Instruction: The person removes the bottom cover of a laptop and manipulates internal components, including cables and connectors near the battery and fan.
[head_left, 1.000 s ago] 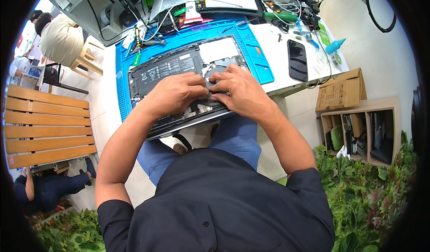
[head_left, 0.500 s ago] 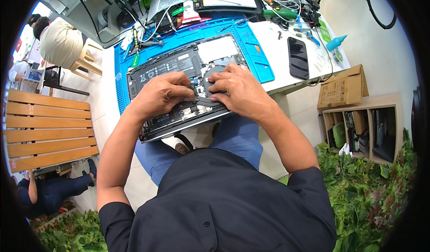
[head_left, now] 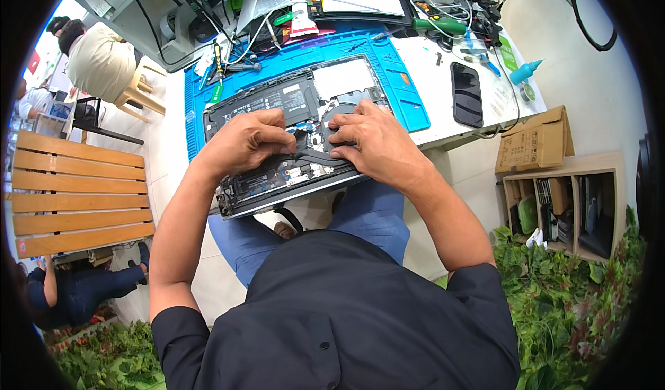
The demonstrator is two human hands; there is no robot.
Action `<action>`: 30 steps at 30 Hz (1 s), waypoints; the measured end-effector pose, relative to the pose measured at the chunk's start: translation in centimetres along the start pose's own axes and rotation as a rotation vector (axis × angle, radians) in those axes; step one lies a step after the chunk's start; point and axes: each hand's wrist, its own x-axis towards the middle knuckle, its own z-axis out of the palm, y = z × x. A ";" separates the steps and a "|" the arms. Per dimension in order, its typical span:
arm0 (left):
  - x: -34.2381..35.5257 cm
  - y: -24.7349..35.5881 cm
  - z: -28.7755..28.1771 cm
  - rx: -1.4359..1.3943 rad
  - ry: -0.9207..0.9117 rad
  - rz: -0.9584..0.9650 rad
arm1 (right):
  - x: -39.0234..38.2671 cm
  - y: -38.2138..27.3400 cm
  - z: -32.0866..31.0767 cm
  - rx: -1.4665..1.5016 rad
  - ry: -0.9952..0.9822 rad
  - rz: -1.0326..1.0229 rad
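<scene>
An opened laptop [head_left: 242, 185] rests on a blue mat [head_left: 410, 104] at the desk's front edge, its bottom cover off, showing the battery [head_left: 267, 102] and circuitry. My left hand [head_left: 246, 142] pinches the left end of a dark heat pipe [head_left: 312, 158] over the board; its fingertips are partly hidden. My right hand [head_left: 381, 144] grips the black fan assembly [head_left: 325, 137] at the pipe's right, fingers curled onto its top and thumb at the lower edge.
Tools [head_left: 220, 68], cables and devices crowd the desk's back. A phone [head_left: 467, 93] and blue bottle [head_left: 523, 72] lie right. A carton [head_left: 530, 140] tops a cubby shelf [head_left: 575, 217]. A slatted bench [head_left: 80, 196] and other people [head_left: 100, 57] are at left.
My left hand has moved left, away from my right hand, uncovering more of the board and the heat pipe between them. My right hand stays on the fan assembly.
</scene>
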 end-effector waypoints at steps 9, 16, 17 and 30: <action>0.3 -0.9 -1.4 0.041 -0.038 -0.025 | -0.1 -0.3 -0.1 -0.005 -0.002 0.017; 1.0 1.4 -0.3 0.076 0.065 -0.014 | -0.2 -0.2 0.3 0.018 0.040 0.016; 1.0 1.8 0.2 0.045 0.083 -0.104 | -0.1 -0.1 0.5 0.016 0.063 -0.002; 1.5 1.3 1.6 -0.249 0.116 -0.349 | -0.1 -0.9 1.7 -0.033 0.182 -0.012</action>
